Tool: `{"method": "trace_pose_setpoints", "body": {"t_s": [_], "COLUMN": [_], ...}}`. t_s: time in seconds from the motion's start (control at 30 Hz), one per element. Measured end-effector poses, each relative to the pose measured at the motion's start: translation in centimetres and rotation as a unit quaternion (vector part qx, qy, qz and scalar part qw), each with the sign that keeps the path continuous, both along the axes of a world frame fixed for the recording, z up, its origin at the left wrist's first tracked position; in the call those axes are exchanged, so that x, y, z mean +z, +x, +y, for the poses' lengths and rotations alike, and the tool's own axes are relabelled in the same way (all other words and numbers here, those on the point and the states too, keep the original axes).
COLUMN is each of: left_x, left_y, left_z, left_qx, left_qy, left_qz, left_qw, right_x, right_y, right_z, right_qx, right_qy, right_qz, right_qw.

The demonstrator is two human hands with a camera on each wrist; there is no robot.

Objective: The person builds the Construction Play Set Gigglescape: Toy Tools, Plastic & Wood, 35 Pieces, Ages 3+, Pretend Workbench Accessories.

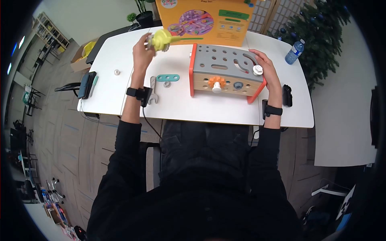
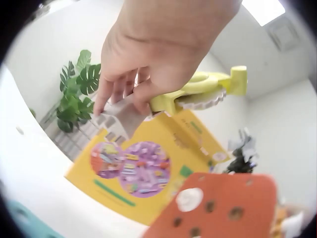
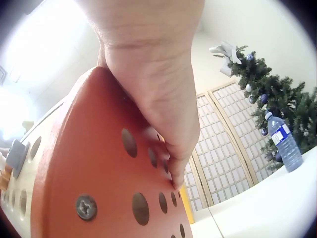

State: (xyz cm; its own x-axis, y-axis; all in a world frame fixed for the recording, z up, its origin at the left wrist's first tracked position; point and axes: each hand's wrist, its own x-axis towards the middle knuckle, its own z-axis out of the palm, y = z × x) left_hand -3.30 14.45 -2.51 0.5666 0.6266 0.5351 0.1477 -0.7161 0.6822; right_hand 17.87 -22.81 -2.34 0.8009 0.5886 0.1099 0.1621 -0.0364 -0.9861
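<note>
My left hand [image 1: 142, 56] is raised over the table's far left part and grips a yellow-green toy tool [image 1: 161, 39]. A pale toothed edge shows along it in the left wrist view, and the fingers pinch its grey end piece [image 2: 124, 115]. On the table stands a toy workbench [image 1: 225, 64] with a grey top and red end panels. My right hand [image 1: 270, 72] holds its right end, fingers bent over the edge of the red panel [image 3: 109, 163]. A white knob [image 1: 257, 70] sits beside that hand. An orange gear [image 1: 217, 81] and a white peg [image 1: 216, 88] are on the front.
Left of the workbench lie a grey toy wrench [image 1: 152, 91], a teal strip with holes [image 1: 168, 78] and a grey nut [image 1: 167, 84]. A large yellow box [image 1: 205, 22] stands behind. A water bottle [image 1: 295, 52] is at the right, a black case [image 1: 287, 95] nearer.
</note>
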Motion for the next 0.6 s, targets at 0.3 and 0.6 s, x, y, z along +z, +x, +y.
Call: {"method": "trace_pose_setpoints", "body": {"t_s": [0.3,0.6], "left_x": [4.4,3.0], "left_y": [5.4,6.7], "left_z": [-10.5,-9.8], "left_qx": [-0.268,-0.291], "left_qy": [-0.129,-0.067], "left_qz": [-0.097,-0.084], "left_qw": [0.95,0.951], "right_x": [0.2,0.3], "right_y": [-0.2,-0.1], "right_z": [0.1,0.0], "right_qx": [-0.006,0.005], "right_qy": [-0.009,-0.015], "right_qz": [0.012,0.008], "right_qw": [1.0,1.0]}}
